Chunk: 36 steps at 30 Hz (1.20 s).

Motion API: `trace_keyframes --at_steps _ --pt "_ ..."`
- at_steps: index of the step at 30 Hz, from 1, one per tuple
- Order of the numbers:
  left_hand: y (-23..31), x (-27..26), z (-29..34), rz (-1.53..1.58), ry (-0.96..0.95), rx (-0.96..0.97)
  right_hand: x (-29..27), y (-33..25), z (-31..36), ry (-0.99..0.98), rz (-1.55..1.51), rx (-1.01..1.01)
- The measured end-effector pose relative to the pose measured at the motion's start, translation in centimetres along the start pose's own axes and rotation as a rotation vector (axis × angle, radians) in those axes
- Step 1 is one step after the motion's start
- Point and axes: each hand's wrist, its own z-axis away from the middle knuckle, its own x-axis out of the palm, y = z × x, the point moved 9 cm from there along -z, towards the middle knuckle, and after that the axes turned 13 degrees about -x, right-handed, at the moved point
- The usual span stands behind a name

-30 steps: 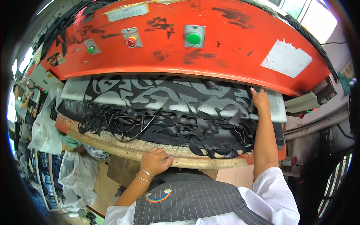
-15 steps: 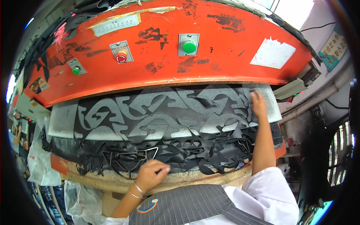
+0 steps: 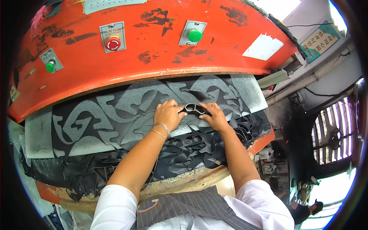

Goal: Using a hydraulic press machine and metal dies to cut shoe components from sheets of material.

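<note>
My left hand and my right hand pinch the two ends of a small curved metal cutting die. The die is an open, hollow outline with inner dividers. It is over a black sheet, which is full of cut-out curved shapes. Pale grey shows through those openings from the cutting board underneath. Black offcuts are heaped along the near side, below my wrists. Among them are a metal-outlined die at the left and another die at the right.
A large orange-red press beam spans the far side, close beyond the board. It carries a red button, a green button and another green button. A pipe runs at the right. Another person is at lower right.
My right hand has come from the sheet's far right end to the middle. My left hand has moved up from the near edge, and both now grip the die. The view has shifted.
</note>
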Motion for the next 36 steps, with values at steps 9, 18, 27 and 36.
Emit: trace_keyframes --at_steps 9,18,27,36 --pt "-0.4 -0.6 0.4 -0.021 0.058 0.055 0.0 0.0 0.1 0.001 -0.052 0.024" --pt "-11.0 -24.0 9.4 0.303 0.889 -0.093 -8.1 -8.0 -2.8 0.263 -0.321 0.102" --pt "-12.6 -37.3 20.0 0.063 1.000 -0.192 -12.3 -14.4 -7.2 0.488 -0.305 -0.007" --pt "-0.7 -10.7 34.5 0.113 0.121 0.102 -7.9 -9.3 3.4 0.266 -0.310 0.260"
